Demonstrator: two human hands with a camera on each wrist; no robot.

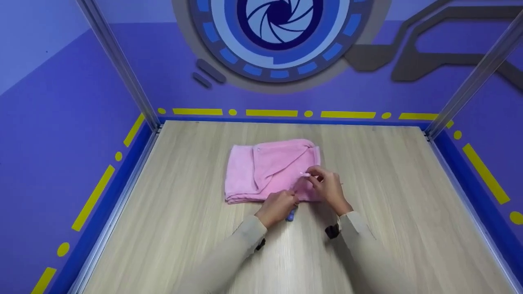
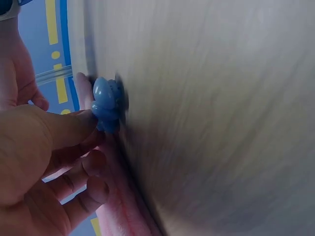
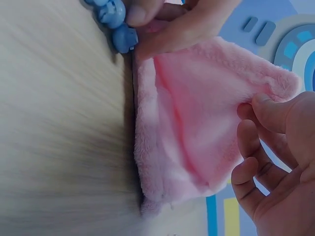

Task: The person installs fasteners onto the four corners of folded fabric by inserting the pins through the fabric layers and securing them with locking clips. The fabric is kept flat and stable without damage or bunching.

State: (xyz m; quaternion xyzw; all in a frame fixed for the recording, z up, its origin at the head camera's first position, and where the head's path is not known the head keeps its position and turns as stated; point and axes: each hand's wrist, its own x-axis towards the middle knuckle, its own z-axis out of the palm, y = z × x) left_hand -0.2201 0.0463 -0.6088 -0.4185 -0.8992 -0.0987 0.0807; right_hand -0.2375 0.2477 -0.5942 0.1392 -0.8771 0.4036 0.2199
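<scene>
A folded pink towel (image 1: 278,159) lies on the wooden table. Its upper layers are turned back, leaving a paler strip along the left side. My right hand (image 1: 330,188) pinches a corner of the top layer between thumb and fingers, and in the right wrist view that raised flap (image 3: 206,103) stands off the layers beneath. At the towel's front edge my left hand (image 1: 278,207) pinches a small glossy blue toy (image 2: 106,105) made of rounded lumps. The toy sticks out past the thumb toward me, low over the table, its far end covered by the fingers.
The light wooden table (image 1: 184,163) carries the towel near its middle. Blue-purple walls (image 1: 143,65) with yellow dashes enclose the back and both sides. Metal posts (image 1: 122,65) rise at the back corners. A dark wrist camera (image 1: 332,231) hangs under the right sleeve.
</scene>
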